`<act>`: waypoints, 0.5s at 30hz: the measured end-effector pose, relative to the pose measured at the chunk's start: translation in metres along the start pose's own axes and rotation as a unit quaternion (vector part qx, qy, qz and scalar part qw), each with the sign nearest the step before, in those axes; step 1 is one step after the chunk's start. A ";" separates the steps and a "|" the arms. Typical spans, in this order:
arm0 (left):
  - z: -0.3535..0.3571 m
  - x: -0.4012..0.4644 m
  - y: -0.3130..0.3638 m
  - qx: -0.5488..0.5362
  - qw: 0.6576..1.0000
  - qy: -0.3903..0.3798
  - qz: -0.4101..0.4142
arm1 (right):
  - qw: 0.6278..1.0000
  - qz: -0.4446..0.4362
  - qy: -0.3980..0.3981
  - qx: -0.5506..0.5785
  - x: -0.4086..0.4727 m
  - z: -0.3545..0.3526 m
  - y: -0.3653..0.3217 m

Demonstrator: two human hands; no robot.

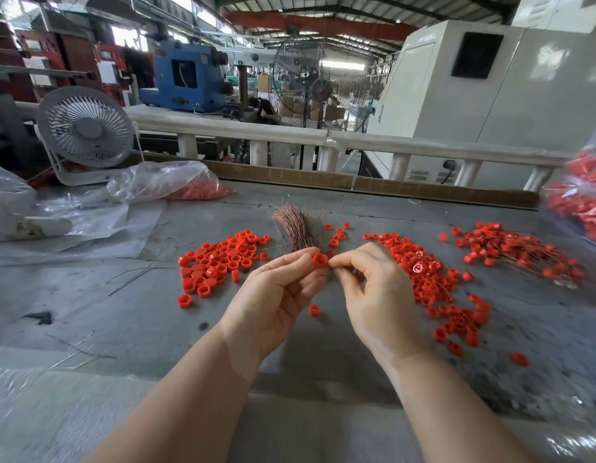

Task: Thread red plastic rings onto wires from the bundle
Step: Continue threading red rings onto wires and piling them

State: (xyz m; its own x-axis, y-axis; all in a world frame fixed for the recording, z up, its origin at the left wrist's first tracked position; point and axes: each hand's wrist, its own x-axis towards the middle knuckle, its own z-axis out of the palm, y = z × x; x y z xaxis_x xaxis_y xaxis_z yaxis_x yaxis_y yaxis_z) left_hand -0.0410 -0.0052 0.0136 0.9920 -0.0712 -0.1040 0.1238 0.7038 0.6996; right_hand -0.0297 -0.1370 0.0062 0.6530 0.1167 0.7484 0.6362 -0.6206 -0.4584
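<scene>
A grey worktable (89, 312) is filling the view, with a white desk fan (85, 127) sitting at its far left and clear plastic bags (163, 183) of red parts lying beside that. Loose red rings (219, 262) are lying in a heap left of centre, and a second spread of rings (433, 285) is trailing down the right side, with a far-right pile (520, 252) that is showing thin wires among the rings. The copper wire bundle (298, 228) is lying at the centre, just beyond the person's fingers. The left hand (276, 295) is pinching one red ring (320, 260) between thumb and forefinger, and the right hand (373, 289) is pinching its thumb and forefinger together right against that ring, probably holding a single wire, though the strand is too fine to make out. The person is judged to be feeding the wire end through the ring's hole. The risk from here is the fine end missing the hole or bending against the rim if it is being pushed off-axis, or the small ring slipping from the pinch and dropping among the loose ones below
</scene>
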 end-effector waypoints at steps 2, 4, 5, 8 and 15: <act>0.000 0.000 0.000 0.005 1.000 -0.002 0.000 | 1.000 -0.008 -0.003 -0.008 0.000 0.000 0.000; -0.001 0.001 0.000 0.009 1.000 0.004 0.001 | 1.000 -0.015 -0.005 -0.013 -0.001 -0.001 0.000; -0.001 0.001 -0.001 0.011 1.000 0.008 0.000 | 1.000 -0.018 -0.006 -0.015 -0.001 -0.001 0.000; -0.001 0.001 -0.002 0.012 1.000 0.019 -0.003 | 0.999 -0.023 -0.010 -0.022 -0.001 -0.001 0.000; -0.001 0.001 -0.002 0.004 1.000 0.014 0.005 | 1.000 -0.006 -0.008 -0.014 -0.001 -0.002 0.001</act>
State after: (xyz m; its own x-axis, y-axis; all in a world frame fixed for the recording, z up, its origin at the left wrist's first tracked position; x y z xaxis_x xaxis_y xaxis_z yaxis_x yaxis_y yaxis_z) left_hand -0.0402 -0.0063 0.0115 0.9921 -0.0445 -0.1172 0.1147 0.6988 0.7061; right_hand -0.0298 -0.1392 0.0057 0.6521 0.1372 0.7456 0.6326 -0.6406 -0.4354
